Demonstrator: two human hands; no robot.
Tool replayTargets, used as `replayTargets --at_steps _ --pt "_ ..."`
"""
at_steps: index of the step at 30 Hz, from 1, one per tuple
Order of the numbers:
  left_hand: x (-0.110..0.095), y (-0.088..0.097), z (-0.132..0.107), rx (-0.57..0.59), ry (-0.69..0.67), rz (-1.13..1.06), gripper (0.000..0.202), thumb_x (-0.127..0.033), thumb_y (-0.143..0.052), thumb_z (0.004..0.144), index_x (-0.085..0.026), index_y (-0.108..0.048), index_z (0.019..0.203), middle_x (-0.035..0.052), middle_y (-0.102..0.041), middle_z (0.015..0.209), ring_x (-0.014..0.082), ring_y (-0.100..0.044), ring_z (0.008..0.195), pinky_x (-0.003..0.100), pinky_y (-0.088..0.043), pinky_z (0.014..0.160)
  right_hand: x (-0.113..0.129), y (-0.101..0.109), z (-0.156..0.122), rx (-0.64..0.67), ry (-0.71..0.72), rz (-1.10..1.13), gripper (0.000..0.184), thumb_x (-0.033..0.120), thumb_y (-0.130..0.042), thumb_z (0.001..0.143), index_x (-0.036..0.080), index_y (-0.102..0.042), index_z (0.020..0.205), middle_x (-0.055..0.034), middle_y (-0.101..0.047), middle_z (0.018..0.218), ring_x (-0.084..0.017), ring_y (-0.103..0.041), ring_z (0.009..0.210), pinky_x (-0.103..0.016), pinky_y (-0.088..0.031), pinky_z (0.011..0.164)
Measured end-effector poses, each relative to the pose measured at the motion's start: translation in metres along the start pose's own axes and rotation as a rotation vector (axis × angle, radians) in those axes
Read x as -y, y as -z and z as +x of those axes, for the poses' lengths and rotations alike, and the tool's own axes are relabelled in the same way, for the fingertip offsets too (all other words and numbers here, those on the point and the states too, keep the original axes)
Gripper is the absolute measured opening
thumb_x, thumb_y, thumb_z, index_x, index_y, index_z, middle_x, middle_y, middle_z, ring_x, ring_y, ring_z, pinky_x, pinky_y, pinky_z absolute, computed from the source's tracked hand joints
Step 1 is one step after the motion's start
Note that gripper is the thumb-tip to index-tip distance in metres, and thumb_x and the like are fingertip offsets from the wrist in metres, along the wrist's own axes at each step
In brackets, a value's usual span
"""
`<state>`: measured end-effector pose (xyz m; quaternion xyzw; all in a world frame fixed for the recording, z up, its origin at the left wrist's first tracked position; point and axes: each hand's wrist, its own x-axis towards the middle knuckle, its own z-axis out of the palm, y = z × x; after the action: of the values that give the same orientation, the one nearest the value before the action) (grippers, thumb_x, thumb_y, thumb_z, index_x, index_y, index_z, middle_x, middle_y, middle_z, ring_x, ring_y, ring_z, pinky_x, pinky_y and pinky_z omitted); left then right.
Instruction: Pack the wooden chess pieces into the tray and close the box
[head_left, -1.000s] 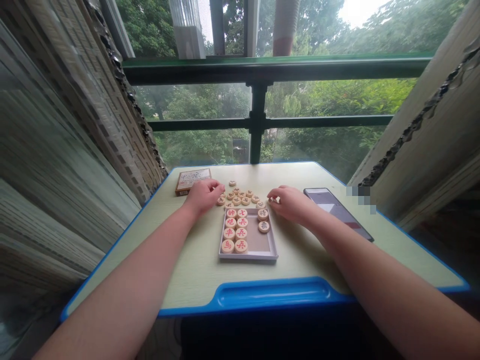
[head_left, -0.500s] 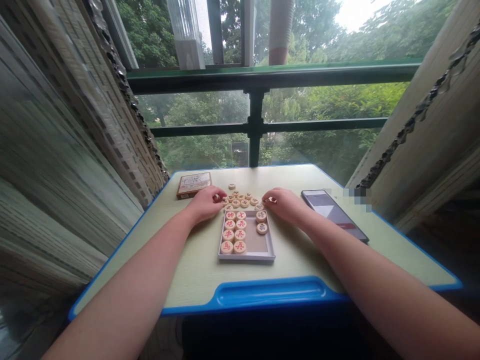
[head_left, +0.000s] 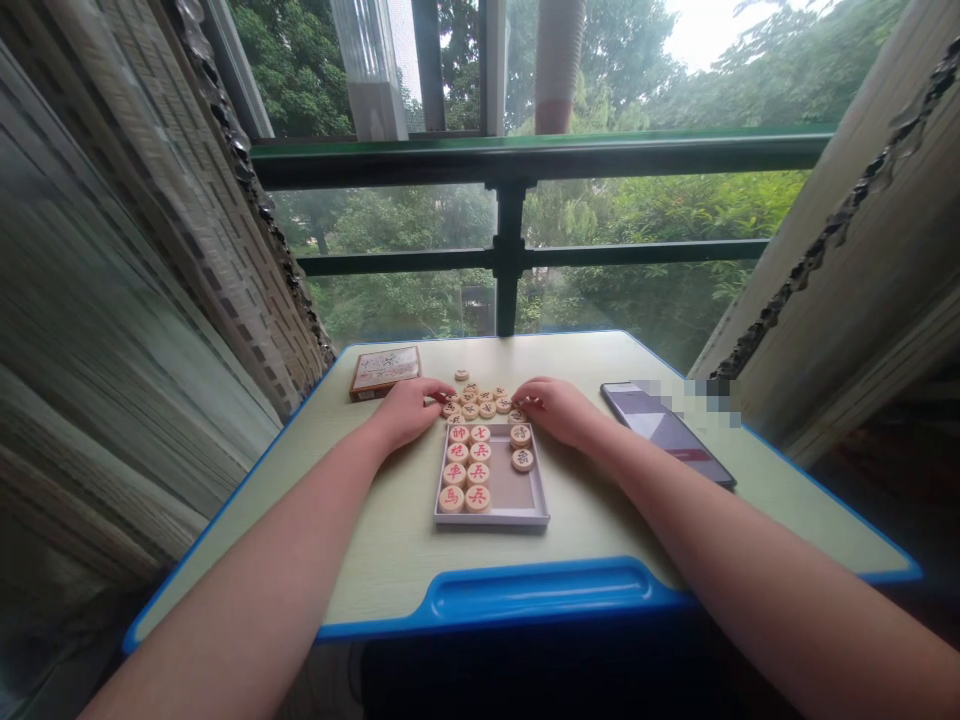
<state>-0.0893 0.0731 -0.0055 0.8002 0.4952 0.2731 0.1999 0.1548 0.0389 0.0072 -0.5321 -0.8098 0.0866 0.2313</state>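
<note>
A loose pile of round wooden xiangqi pieces (head_left: pixel 487 409) with dark characters lies just beyond a shallow white box (head_left: pixel 513 498). In the box's left part, red-marked pieces (head_left: pixel 478 475) stand in two columns; two dark-marked pieces (head_left: pixel 522 460) sit at its upper right. My left hand (head_left: pixel 411 408) rests at the pile's left edge, thumb and fingers apart, fingertips touching or nearly touching the outer pieces. At the right edge is my right hand (head_left: pixel 555 408), its fingers bent but spread against the pieces there. Neither hand visibly lifts a piece.
A flat brown box lid (head_left: pixel 385 372) lies at the table's back left. On the right, a phone (head_left: pixel 667 435) lies beside my forearm. A single piece (head_left: pixel 461 375) sits beyond the pile. The table (head_left: pixel 390 570) has a blue rim and a blue front groove.
Both hands have moved slightly inward; the right fingers shifted left, bringing the right-side pieces closer to the pile. The left fingers have straightened out. The pieces in the box are unchanged.
</note>
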Motion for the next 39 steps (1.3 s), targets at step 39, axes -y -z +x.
replayTargets --at_steps 39 --pt "-0.029 -0.003 -0.004 0.022 -0.1 -0.135 0.074 -0.063 -0.015 0.085 -0.021 -0.07 0.059 0.0052 -0.069 0.103 0.0242 -0.049 0.113 0.038 -0.031 0.101 0.007 0.007 0.005 0.153 0.144 -0.075 0.048 0.043 -0.027 0.093 0.02 -0.069 0.096 -0.007 -0.066 0.108 -0.023 -0.048 0.104 -0.04 -0.028 0.096"
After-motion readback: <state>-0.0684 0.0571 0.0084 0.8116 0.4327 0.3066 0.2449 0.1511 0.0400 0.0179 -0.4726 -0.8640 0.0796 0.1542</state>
